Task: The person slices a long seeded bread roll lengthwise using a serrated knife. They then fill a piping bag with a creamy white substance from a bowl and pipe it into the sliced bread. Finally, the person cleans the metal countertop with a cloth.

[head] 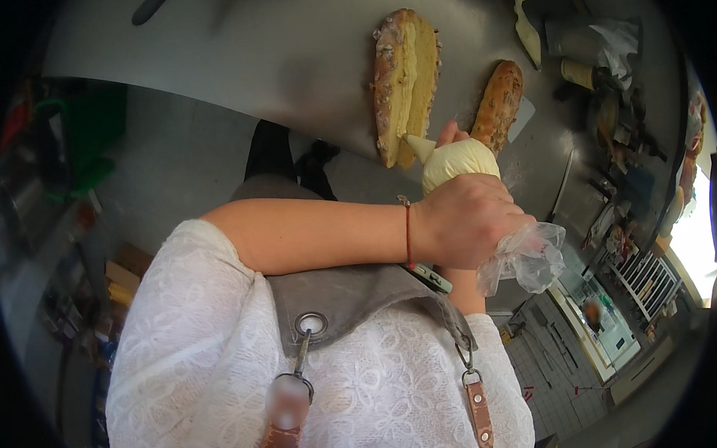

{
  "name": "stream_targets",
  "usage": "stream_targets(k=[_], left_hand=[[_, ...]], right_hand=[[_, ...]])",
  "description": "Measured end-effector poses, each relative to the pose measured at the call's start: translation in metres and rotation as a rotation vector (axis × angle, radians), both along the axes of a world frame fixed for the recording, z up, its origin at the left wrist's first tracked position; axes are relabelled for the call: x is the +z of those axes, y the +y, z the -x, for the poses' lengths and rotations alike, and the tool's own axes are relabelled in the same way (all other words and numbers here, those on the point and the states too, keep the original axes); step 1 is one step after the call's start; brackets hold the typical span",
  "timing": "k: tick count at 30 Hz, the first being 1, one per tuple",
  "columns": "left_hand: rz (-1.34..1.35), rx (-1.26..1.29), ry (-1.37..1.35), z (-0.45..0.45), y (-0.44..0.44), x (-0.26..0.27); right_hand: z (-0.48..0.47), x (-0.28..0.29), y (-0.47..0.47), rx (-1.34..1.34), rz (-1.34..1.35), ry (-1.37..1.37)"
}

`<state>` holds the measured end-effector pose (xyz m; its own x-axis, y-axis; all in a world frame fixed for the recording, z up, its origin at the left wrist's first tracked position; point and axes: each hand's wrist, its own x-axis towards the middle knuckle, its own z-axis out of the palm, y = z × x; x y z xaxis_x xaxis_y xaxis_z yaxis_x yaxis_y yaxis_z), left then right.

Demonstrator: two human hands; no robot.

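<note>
My left hand is closed around the upper part of a clear piping bag filled with pale yellow cream. The bag's loose plastic end sticks out past the fist. From behind the bag show the fingers of my right hand, apparently supporting it; most of that hand is hidden. The bag's tip meets the near end of a split long loaf with a sugar-studded crust. A line of cream runs along its cut face. Right of it lies a browned, uncut-looking loaf.
A metal worktable carries both loaves. A dark handle lies at the far left. Toward the right are a cream-smeared spatula, a plastic bag, a can and assorted tools. A green bin stands left on the floor.
</note>
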<state>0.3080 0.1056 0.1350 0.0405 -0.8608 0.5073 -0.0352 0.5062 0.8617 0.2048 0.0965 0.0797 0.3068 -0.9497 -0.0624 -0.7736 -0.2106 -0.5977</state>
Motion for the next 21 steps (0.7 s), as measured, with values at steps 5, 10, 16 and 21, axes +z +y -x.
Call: stream_targets(k=[5, 10, 16, 21], left_hand=[[-0.025, 0.011, 0.002, 0.012, 0.009, -0.001], [-0.045, -0.018, 0.009, 0.015, 0.018, -0.001], [-0.064, -0.012, 0.011, 0.019, 0.021, -0.002], [0.053, -0.021, 0.195, 0.012, 0.012, 0.030]], right_hand=[[0.009, 0.003, 0.017, -0.010, -0.137, -0.097], [0.011, 0.005, 0.022, -0.038, -0.181, -0.127], [0.012, 0.002, 0.019, -0.017, -0.219, -0.190], [0.005, 0.031, 0.016, 0.017, -0.132, -0.302]])
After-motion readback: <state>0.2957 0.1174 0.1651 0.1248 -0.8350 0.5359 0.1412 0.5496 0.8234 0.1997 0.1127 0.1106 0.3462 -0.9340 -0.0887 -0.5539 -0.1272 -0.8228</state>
